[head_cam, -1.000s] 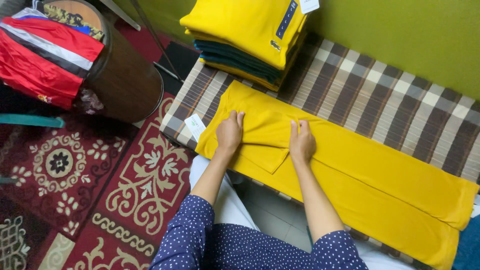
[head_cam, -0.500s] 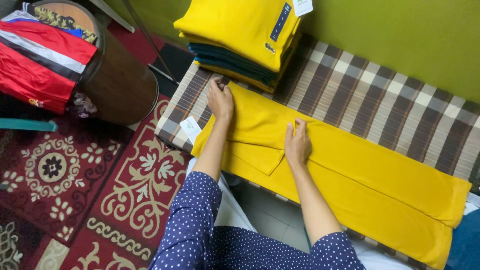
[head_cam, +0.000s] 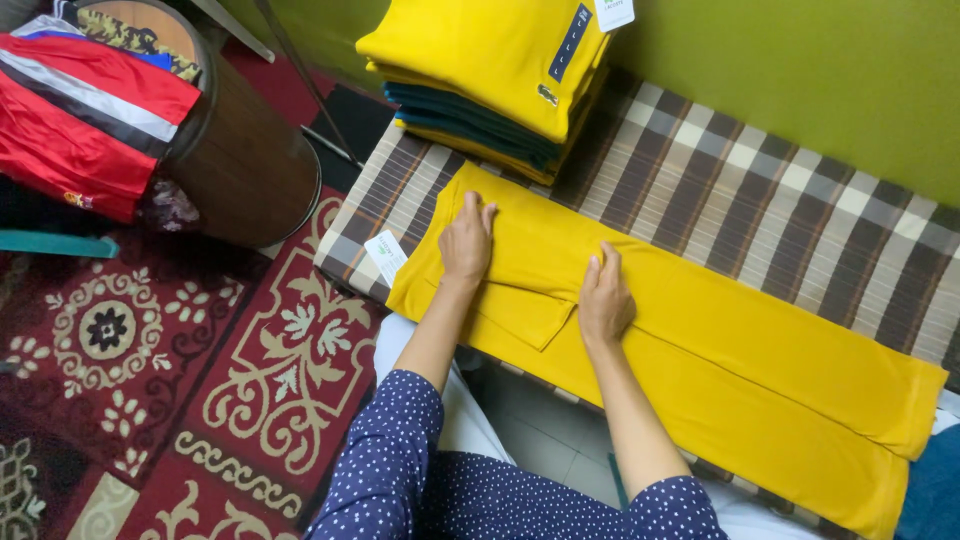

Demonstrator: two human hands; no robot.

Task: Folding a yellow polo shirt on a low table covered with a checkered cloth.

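Light was bright, soft and even, with no glare. Colours ran saturated on the yellow garment (head_cam: 700, 340) and the green wall (head_cam: 800, 80). Shadows were faint: a thin dark edge under the folded stack (head_cam: 490, 70) and beneath the left hand (head_cam: 467, 240) and right hand (head_cam: 604, 298). Focus held sharp at centre; the patterned rug (head_cam: 150, 380) was slightly softer toward the corners. No motion blur showed.

Shirts we lay flat: one yellow shirt (head_cam: 700, 380)
Stacks we see: one pile of folded shirts (head_cam: 490, 80)
Tags: one white tag (head_cam: 385, 255)
Barrels: one brown barrel (head_cam: 235, 150)
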